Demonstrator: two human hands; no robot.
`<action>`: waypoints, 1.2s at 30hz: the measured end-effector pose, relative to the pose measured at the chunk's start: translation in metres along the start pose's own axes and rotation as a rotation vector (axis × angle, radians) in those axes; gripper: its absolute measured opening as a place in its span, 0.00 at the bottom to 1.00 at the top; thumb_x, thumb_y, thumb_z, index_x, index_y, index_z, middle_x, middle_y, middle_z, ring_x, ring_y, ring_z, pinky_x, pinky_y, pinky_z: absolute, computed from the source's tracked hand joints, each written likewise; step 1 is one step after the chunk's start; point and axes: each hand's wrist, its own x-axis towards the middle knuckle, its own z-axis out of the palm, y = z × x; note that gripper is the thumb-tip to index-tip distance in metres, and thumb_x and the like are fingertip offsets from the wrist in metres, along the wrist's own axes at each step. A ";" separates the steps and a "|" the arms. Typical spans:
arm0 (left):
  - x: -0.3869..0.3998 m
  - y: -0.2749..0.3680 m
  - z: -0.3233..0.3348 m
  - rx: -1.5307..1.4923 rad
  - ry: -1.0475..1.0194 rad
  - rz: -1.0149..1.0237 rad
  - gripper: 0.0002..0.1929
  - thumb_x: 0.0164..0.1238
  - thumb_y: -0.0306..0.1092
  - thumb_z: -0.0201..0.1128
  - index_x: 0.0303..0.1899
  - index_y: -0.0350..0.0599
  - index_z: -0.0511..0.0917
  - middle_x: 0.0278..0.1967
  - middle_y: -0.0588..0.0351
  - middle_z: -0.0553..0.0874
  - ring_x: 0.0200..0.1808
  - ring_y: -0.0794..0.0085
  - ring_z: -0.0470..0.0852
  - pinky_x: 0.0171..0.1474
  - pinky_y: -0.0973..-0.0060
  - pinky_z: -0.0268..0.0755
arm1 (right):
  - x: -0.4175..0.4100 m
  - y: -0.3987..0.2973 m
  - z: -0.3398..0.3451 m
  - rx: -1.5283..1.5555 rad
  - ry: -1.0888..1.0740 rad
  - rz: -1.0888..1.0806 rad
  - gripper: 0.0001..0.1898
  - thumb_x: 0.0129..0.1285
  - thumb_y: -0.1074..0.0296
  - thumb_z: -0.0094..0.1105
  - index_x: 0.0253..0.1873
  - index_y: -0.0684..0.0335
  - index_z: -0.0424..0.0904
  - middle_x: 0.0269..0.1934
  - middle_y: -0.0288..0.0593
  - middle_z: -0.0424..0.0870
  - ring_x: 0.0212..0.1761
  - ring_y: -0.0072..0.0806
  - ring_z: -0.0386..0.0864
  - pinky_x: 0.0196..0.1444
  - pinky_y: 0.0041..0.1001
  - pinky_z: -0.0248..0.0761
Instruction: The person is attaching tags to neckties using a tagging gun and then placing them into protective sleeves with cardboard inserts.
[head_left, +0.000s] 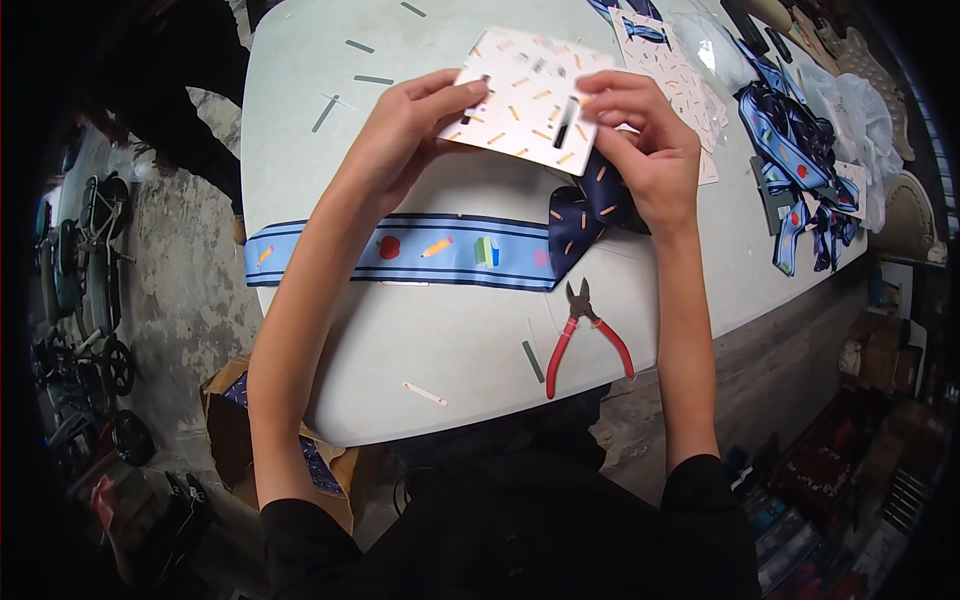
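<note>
A white card (517, 101) printed with small pencils is held up over the table, blurred at its far edge. My left hand (420, 112) pinches its left side, thumb on top. At the card's right side are the fingers of my right hand (649, 142), near a dark slot. A ribbon (465, 251) lies below, light blue with an apple, pencils and books. Its right end turns over to a navy side with pencils, bunched under my right hand. Diagonal cutting pliers (581, 330) with red handles rest nearby, jaws pointing away from me.
Narrow dark strips (373, 79) are scattered on the white table (450, 337). More pencil-print cards (675, 82) and a pile of ribbons (795, 150) lie at right, beside a clear plastic bag (862, 120). A cardboard box (225, 442) stands below the left edge. A person's dark-clothed leg (202, 135) is at left.
</note>
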 end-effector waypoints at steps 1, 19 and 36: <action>0.001 -0.003 -0.005 0.005 0.068 0.072 0.19 0.73 0.43 0.68 0.54 0.37 0.86 0.44 0.51 0.89 0.41 0.75 0.85 0.49 0.80 0.76 | 0.000 -0.005 0.006 -0.003 0.062 0.068 0.13 0.61 0.76 0.72 0.50 0.62 0.85 0.40 0.37 0.87 0.32 0.15 0.76 0.31 0.13 0.68; 0.002 -0.023 -0.035 0.349 0.318 0.432 0.16 0.75 0.38 0.66 0.55 0.35 0.85 0.43 0.54 0.89 0.43 0.75 0.83 0.47 0.80 0.74 | 0.000 -0.009 -0.010 0.399 0.040 0.584 0.11 0.67 0.70 0.68 0.51 0.61 0.80 0.34 0.31 0.82 0.29 0.12 0.71 0.33 0.11 0.64; 0.000 -0.027 -0.026 0.363 0.272 0.416 0.15 0.75 0.38 0.65 0.54 0.37 0.85 0.42 0.55 0.89 0.41 0.75 0.82 0.42 0.81 0.73 | -0.009 -0.014 -0.022 0.137 0.154 0.204 0.09 0.65 0.79 0.59 0.38 0.60 0.66 0.39 0.42 0.84 0.40 0.23 0.80 0.48 0.18 0.72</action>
